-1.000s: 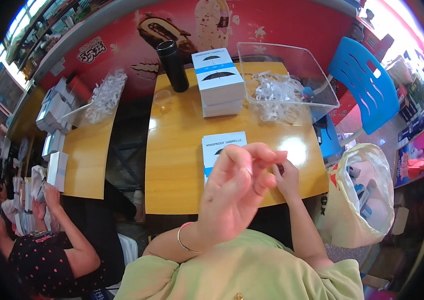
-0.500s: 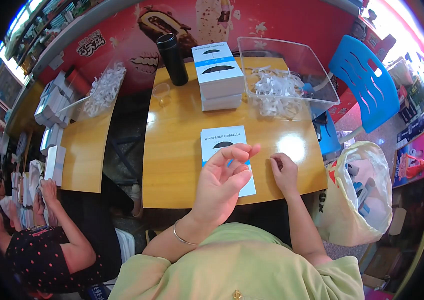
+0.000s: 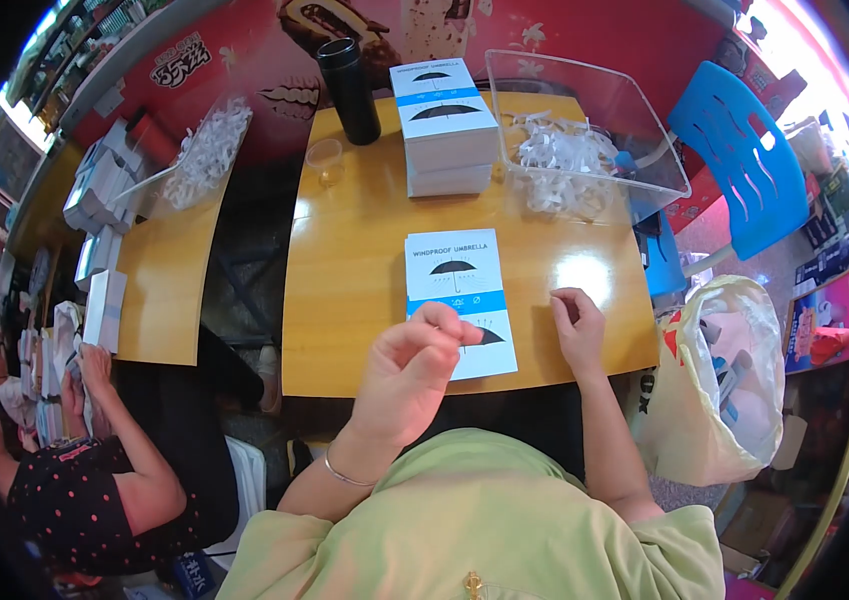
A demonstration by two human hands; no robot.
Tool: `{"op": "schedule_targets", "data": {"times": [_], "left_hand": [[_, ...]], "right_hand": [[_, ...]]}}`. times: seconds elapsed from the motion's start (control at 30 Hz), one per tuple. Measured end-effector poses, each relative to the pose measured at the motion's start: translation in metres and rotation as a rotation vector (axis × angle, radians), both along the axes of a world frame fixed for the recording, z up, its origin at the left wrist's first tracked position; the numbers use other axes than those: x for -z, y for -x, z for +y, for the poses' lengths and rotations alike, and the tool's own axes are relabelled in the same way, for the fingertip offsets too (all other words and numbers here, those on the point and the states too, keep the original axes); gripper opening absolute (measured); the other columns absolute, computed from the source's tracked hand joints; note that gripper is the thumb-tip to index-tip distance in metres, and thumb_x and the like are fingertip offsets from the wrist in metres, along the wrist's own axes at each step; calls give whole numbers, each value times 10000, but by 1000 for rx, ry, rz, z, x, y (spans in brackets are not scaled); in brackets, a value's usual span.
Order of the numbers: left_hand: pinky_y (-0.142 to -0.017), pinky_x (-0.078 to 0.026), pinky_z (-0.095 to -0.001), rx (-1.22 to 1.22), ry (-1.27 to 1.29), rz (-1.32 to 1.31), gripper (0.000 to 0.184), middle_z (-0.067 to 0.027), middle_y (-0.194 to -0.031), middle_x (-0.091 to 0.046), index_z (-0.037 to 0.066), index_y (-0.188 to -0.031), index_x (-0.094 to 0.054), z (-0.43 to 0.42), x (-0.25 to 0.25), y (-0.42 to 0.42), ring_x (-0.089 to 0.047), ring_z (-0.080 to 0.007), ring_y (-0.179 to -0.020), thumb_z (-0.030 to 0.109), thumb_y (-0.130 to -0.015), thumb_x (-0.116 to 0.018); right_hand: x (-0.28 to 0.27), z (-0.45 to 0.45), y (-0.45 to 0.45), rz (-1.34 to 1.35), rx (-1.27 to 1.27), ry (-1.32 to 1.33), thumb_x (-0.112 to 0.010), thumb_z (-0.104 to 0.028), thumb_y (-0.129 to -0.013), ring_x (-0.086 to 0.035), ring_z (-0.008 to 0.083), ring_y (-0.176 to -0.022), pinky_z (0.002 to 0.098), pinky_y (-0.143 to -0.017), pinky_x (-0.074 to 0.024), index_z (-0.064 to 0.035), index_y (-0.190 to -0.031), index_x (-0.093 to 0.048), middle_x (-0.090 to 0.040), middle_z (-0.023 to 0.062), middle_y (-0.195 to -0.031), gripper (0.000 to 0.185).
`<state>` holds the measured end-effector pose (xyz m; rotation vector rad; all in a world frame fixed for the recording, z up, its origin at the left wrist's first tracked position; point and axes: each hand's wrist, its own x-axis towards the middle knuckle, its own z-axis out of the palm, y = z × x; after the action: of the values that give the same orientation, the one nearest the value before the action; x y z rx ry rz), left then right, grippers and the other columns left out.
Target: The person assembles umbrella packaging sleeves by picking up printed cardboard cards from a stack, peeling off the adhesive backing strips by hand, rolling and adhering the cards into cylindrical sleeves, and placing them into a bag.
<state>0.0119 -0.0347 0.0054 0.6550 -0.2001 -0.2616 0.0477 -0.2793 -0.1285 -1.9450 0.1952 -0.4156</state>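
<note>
My left hand is raised over the near end of a stack of white and blue printed cards, marked "WINDPROOF UMBRELLA" with black umbrella drawings. Its fingers are bent in towards the thumb in a pinch, and anything between them is too small to make out. To the right of the cards, my right hand is at the table's near edge with loosely curled fingers. Nothing shows in it. A taller stack of the same cards stands farther back on the table.
On the wooden table are a black tumbler, a small clear cup and a clear bin of white paper strips. A blue chair and a plastic bag stand right. Another person works at the left table.
My left hand has moved a little left and lower, and its fingers have drawn closer to the thumb, uncovering more of the top card. My right hand stays about where it was.
</note>
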Motion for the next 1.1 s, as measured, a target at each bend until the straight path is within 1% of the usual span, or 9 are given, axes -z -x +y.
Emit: {"op": "schedule_targets", "data": {"times": [0.13,0.17,0.27,0.37,0.57,0.73,0.83,0.93,1.1], "left_hand": [[-783,-527,-323,129,252,-154,115,-55,-925,-508,59,-794,-541,13,-20,5,-561,-202,-899,88,-900,-576],[-771,-520,-379,107,238,-171,174,-48,-864,-499,71,-766,-507,12,-35,11,-547,-187,-759,138,-918,-558],[-785,-491,-429,328,382,-328,191,-45,-816,-512,70,-773,-516,16,-65,19,-532,-188,-673,172,-934,-534],[-600,-493,-349,555,473,-576,233,-41,-654,-469,88,-744,-484,16,-85,20,-495,-165,-540,221,-936,-489],[-651,-488,-408,378,662,-486,445,-26,-551,-401,97,-594,-383,1,-116,58,-382,-187,-443,307,-986,-405],[-547,-443,-406,574,753,-662,475,-37,-554,-403,94,-571,-352,-6,-113,38,-361,-204,-421,320,-985,-408],[-520,-431,-402,700,778,-528,443,-44,-558,-424,71,-606,-398,1,-117,38,-359,-201,-412,308,-979,-433],[-561,-453,-409,413,1010,-340,378,-53,-567,-452,35,-680,-488,-20,-121,63,-374,-193,-414,279,-968,-469],[-541,-445,-388,447,1039,-64,312,-60,-577,-481,-16,-778,-569,-16,-131,65,-402,-178,-429,237,-951,-513]], "right_hand": [[-24,21,13,-126,-69,153,-641,-26,-782,-613,211,-714,295,-644,-487,-3,-873,-627,-632,106,-828,95],[-34,29,17,-173,-127,194,-645,-10,-777,-602,195,-714,281,-637,-479,-10,-876,-626,-621,96,-824,101],[-58,55,27,-291,-272,298,-665,23,-748,-578,182,-729,266,-631,-466,-31,-881,-627,-602,77,-821,148],[-73,73,34,-345,-372,364,-721,-35,-702,-577,264,-810,359,-694,-467,-80,-891,-632,-613,71,-848,213],[-73,87,44,-273,-534,399,-725,-62,-698,-569,272,-851,367,-710,-461,-73,-922,-619,-598,78,-907,248],[-71,88,47,-237,-586,426,-734,-74,-689,-557,283,-910,381,-758,-461,-74,-970,-609,-580,88,-956,308],[-71,89,49,-202,-602,423,-745,-65,-675,-545,287,-945,387,-795,-462,-74,-988,-610,-566,92,-987,342],[-71,90,50,-189,-622,442,-738,-82,-691,-536,294,-969,391,-809,-457,-75,-1003,-601,-557,98,-1011,342],[-71,90,50,-190,-645,468,-719,-103,-719,-525,306,-984,396,-819,-446,-76,-1010,-588,-545,112,-1026,321]]}}
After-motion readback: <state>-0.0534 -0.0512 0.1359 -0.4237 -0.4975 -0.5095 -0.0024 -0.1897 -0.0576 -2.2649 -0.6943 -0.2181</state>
